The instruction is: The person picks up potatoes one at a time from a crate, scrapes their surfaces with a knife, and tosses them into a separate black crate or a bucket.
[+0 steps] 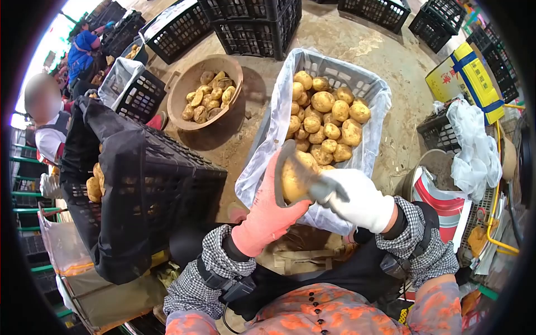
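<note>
My left hand (262,209), in a pink glove with a dark grey palm, grips a large yellow potato (291,181). Against that potato's side is a short brown blade-like thing (303,174), blurred, which comes out of my right hand (357,198). The right glove is white with grey fingertips, and its fingers are closed; I cannot tell exactly what kind of tool they hold. Just beyond both hands stands a crate (382,106) lined with translucent white plastic. Many loose potatoes (324,102) fill its middle.
At left stands a black-draped crate (125,167) with potatoes in its side opening. Behind it, a brown basin (177,114) holds more potatoes. Black crates (251,33) are stacked at the back. A yellow box (466,81) and bucket (427,167) stand right. People (47,117) are at far left.
</note>
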The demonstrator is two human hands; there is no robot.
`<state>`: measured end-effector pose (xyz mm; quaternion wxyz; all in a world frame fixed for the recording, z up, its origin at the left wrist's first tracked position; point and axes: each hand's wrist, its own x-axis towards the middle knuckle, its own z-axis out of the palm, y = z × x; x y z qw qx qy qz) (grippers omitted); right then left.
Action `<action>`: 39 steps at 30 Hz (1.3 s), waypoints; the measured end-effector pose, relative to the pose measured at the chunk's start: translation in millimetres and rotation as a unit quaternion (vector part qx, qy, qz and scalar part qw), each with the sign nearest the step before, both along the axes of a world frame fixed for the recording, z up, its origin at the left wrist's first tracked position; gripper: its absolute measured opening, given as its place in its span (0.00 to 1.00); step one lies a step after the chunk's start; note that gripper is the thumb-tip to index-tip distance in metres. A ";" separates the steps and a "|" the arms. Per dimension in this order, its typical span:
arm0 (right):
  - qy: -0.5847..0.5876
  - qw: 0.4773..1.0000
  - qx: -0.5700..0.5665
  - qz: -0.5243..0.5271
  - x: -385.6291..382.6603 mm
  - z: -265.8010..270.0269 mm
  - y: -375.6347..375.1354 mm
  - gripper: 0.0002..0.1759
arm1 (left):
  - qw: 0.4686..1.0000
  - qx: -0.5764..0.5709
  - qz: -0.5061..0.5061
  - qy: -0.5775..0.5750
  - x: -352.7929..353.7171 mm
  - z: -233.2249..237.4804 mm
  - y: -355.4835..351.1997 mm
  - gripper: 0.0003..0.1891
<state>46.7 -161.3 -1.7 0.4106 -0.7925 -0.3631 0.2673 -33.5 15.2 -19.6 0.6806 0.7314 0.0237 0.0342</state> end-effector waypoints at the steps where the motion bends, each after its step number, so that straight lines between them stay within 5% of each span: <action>1: -0.140 0.989 -0.028 0.048 -1.3 -5.9 1.1 0.15 | 1.000 -0.001 0.003 0.001 0.4 -4.8 1.2 0.44; 3: -0.149 0.987 -0.027 0.058 -2.2 -7.6 -1.7 0.20 | 0.999 0.045 -0.011 0.018 -0.5 -11.8 5.1 0.42; 4: 0.057 0.997 0.044 -0.014 -1.3 0.2 -4.3 0.22 | 0.999 0.046 -0.012 0.020 1.2 -6.7 4.5 0.42; 5: 0.258 0.956 0.114 -0.084 0.1 4.5 -5.2 0.23 | 0.990 -0.116 -0.002 0.079 4.4 1.2 3.7 0.37; 6: 0.327 0.925 0.149 -0.122 1.8 3.3 -4.7 0.24 | 0.952 -0.276 0.010 0.136 6.3 7.0 3.0 0.34; 9: 0.419 0.871 0.190 -0.169 -5.8 12.1 0.6 0.22 | 0.931 -0.283 -0.010 0.232 4.7 13.5 7.2 0.31; 11: 0.423 0.870 0.175 -0.186 -5.9 6.9 -0.8 0.21 | 0.936 -0.252 -0.029 0.244 4.2 2.8 7.7 0.33; 13: 0.425 0.868 0.157 -0.201 -5.8 4.9 -3.6 0.21 | 0.993 -0.105 0.016 0.059 6.4 -5.8 -0.5 0.33; 17: 0.429 0.868 0.169 -0.182 -5.6 3.8 -7.8 0.18 | 0.980 -0.130 -0.006 0.153 -0.7 -2.0 -7.8 0.29; 19: 0.428 0.868 0.160 -0.192 -1.8 5.0 -9.9 0.17 | 0.951 -0.243 -0.014 0.189 -1.0 -0.3 -9.8 0.27; 20: 0.260 0.955 0.091 -0.107 1.3 7.4 -11.8 0.15 | 0.959 -0.243 -0.002 0.142 -1.5 -7.3 -11.3 0.26; 22: -0.035 0.999 0.017 -0.009 -1.8 -1.9 -9.0 0.14 | 0.980 -0.189 0.022 0.062 -1.9 3.6 -13.2 0.24; 25: -0.118 0.985 -0.059 0.107 -9.6 1.4 -8.0 0.13 | 0.991 -0.126 0.047 0.014 5.6 -12.6 -12.9 0.23; 26: -0.118 0.985 -0.059 0.108 -8.3 -0.4 -9.0 0.13 | 0.943 -0.319 0.030 0.085 3.7 -3.8 -8.9 0.24; 27: -0.105 0.991 0.002 0.081 -6.6 -3.8 -11.1 0.13 | 0.944 -0.318 0.028 0.087 3.6 -3.7 -0.4 0.24; 28: -0.091 0.992 0.061 0.056 -4.2 -5.9 -13.9 0.13 | 0.893 -0.436 0.060 0.093 3.7 -3.9 10.3 0.24; 29: 0.127 0.988 0.078 -0.031 3.1 9.0 -20.2 0.12 | 0.827 -0.546 0.093 0.096 3.7 -3.1 22.7 0.24; 30: 0.255 0.943 0.096 -0.191 -5.9 45.0 -26.8 0.15 | 0.823 -0.553 0.123 0.029 1.8 3.9 41.1 0.25; 31: 0.289 0.894 0.238 -0.246 -3.0 20.7 -45.2 0.19 | 0.817 -0.556 0.150 -0.035 -1.0 16.9 66.0 0.26; 32: 0.196 0.889 0.266 -0.317 -5.8 30.4 -47.5 0.24 | 0.763 -0.629 0.083 -0.120 -4.9 35.5 97.7 0.28; 34: 0.143 0.889 0.398 -0.176 14.8 36.9 -58.2 0.25 | 0.779 -0.590 0.047 -0.207 -23.7 72.3 144.6 0.35; 36: 0.130 0.852 0.470 -0.190 13.2 45.7 -65.2 0.24 | 0.769 -0.581 0.073 -0.255 -26.1 75.2 162.5 0.37; 38: 0.180 0.813 0.514 -0.207 14.0 58.6 -69.9 0.25 | 0.872 -0.462 -0.027 -0.156 -10.9 71.2 125.3 0.40; 39: 0.228 0.785 0.529 -0.227 12.5 60.9 -69.3 0.26 | 0.935 -0.338 0.081 -0.077 -3.7 36.1 113.9 0.38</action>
